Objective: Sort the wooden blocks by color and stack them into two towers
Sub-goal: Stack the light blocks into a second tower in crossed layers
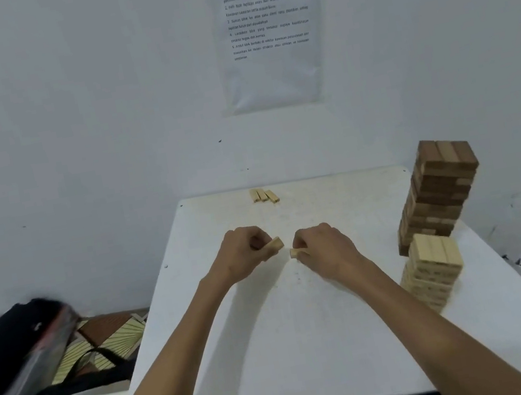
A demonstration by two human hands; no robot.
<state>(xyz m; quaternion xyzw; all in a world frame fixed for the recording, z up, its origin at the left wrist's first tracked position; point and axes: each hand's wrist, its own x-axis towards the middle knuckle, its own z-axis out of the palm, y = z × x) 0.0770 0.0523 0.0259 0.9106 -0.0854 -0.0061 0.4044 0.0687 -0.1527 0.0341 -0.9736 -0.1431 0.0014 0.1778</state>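
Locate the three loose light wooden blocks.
Head view: the three light wooden blocks lie side by side at the white table's far edge, left of the dark brown block tower.

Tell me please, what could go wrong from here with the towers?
1. The dark tower looks tilted and stands right behind the light tower; placing the light blocks held by the left hand and right hand could bump it over.
2. Both towers stand near the right edge of the table, so toppled blocks may fall off.
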